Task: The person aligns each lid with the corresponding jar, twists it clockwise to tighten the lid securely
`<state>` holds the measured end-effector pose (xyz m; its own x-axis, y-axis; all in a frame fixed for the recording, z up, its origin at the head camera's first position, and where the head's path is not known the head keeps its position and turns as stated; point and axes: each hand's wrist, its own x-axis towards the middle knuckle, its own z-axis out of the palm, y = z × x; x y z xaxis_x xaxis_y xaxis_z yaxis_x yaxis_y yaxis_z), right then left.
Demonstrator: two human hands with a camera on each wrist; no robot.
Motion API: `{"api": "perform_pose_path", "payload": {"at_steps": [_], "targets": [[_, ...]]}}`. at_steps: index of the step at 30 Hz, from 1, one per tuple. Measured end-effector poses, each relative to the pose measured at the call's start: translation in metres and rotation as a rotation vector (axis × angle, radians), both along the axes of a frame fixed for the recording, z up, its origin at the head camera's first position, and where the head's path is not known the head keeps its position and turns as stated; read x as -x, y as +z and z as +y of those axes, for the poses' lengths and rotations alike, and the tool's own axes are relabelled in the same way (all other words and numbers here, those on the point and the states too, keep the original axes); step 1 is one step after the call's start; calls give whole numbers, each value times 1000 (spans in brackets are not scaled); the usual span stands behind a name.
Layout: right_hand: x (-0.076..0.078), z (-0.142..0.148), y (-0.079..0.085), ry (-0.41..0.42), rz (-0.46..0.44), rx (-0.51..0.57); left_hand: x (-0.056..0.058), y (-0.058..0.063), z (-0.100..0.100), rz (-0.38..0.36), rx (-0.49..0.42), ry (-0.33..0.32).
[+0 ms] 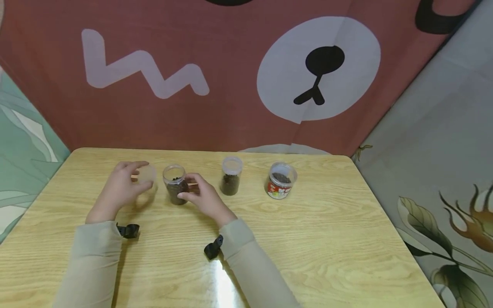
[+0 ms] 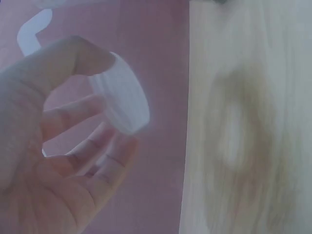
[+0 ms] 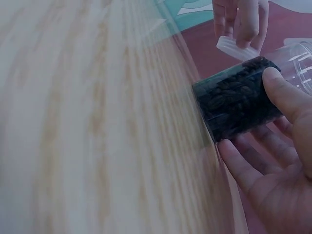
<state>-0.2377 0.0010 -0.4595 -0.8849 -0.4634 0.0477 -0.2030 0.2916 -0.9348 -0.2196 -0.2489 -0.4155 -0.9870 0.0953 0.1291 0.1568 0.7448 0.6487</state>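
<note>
My left hand point(image 1: 124, 183) pinches a translucent white lid point(image 2: 127, 97) above the table, its shadow falling on the wood below. To the right of it stands a clear jar point(image 1: 175, 192) with its mouth uncovered, partly filled with dark, coffee-like beans point(image 3: 236, 95). My right hand point(image 1: 205, 197) grips this jar from its right side, thumb in front and fingers behind. In the right wrist view, the thumb lies across the jar's wall near the top of the beans, and the lid shows beyond the jar in the other hand.
Right of my right hand is a second clear jar point(image 1: 230, 183) with dark contents. Farther right stands a wider jar point(image 1: 279, 188) with a red patterned label and dark contents. All are near the back of the wooden table point(image 1: 327, 239); a red-brown cloth point(image 1: 231, 111) hangs behind.
</note>
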Motion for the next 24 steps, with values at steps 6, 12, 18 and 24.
{"api": "perform_pose_path", "payload": {"at_steps": [6,12,18,24], "targets": [[0,6,-4,5,4,36,0,2,3,60,-182,31],[1,9,-8,28,12,86,-2,7,7,39,-396,64],[2,12,-14,43,5,124,-3,9,14,82,-582,36],[2,14,-15,58,-2,147,-2,9,23,172,-837,-62]]}}
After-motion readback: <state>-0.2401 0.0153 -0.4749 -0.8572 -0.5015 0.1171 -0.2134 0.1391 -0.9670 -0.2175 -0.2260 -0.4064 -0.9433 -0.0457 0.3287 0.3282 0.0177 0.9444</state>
